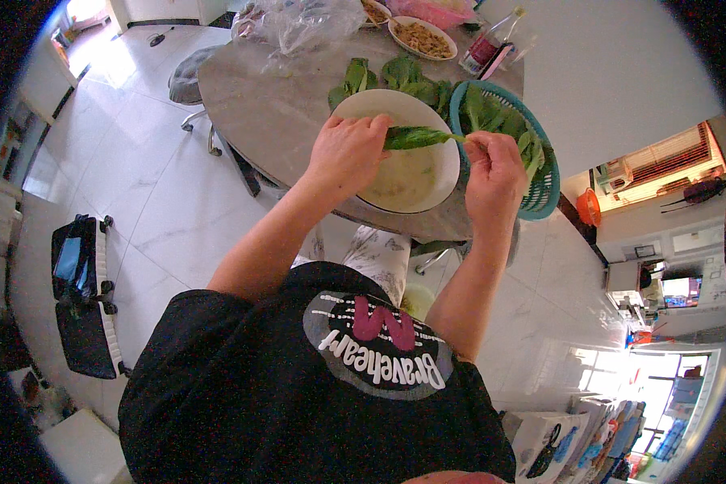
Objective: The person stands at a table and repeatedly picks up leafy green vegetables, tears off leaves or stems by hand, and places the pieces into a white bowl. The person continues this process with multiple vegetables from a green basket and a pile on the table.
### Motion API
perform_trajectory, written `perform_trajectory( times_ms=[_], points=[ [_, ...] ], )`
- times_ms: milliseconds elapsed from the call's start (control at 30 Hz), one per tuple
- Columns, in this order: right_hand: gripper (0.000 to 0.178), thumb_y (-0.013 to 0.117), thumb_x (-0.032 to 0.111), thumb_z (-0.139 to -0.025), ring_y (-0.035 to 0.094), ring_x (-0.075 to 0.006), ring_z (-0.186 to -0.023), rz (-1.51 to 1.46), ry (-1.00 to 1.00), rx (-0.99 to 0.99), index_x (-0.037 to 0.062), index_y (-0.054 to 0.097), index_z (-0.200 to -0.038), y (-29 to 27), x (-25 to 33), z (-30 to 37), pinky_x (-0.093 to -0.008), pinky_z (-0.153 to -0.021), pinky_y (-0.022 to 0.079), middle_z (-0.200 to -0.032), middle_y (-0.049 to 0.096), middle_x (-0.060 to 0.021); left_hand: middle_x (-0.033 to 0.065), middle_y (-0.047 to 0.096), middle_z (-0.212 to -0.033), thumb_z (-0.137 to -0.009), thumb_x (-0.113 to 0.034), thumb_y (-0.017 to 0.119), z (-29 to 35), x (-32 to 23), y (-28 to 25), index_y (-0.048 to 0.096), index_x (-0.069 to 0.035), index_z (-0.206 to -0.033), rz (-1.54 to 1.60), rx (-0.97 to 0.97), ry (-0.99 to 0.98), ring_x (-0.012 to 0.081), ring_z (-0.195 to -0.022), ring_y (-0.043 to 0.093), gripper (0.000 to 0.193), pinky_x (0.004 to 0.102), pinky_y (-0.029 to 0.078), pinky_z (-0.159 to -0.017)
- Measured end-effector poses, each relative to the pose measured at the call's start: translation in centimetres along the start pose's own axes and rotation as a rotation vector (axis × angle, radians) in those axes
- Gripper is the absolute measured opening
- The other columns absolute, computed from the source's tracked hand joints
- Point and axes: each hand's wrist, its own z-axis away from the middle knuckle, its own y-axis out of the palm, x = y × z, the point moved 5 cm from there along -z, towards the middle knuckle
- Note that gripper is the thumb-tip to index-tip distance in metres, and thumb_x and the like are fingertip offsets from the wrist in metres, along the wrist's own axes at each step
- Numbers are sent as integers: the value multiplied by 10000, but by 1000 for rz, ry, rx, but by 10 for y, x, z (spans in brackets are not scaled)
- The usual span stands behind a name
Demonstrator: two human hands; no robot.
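The left hand [348, 152] is holding one end of the green leaf [415, 138], its fingers pressing together. The leaf is extending crosswise above the white bowl [389, 100], which is containing cloudy liquid [405, 184]. The right hand [496, 164] is pinching the leaf's slender end between thumb and fingers. Farther right, the teal basket [549, 194] is holding leafy greens [502, 119].

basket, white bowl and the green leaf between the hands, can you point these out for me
basket [547, 194]: head view, on its right-hand outer wall
white bowl [442, 173]: head view, on its inner wall, right side
green leaf [415, 138]: head view, on the middle of its blade
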Motion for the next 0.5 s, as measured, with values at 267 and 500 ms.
perform_trajectory(
  times_ms=[267, 500],
  points=[
    [49, 645, 100, -801, 610, -294, -784, 91, 40, -108, 95, 635, -850, -3, -6, 5, -388, -673, 485, -844, 625, -85, 139, 632, -1054, -797, -292, 662, 3, 1, -2, 438, -128, -1263, 33, -64, -19, 334, -1039, 582, 543, 478, 389, -944],
    [59, 661, 148, -785, 630, -289, -714, 136, 122, -145, 117, 654, -835, -4, -14, 16, -390, -632, 491, -774, 658, -77, 148, 620, -1115, -793, -305, 664, 2, -3, -10, 417, -128, -1301, 59, -11, -69, 333, -1092, 555, 592, 469, 372, -974]
  ],
)
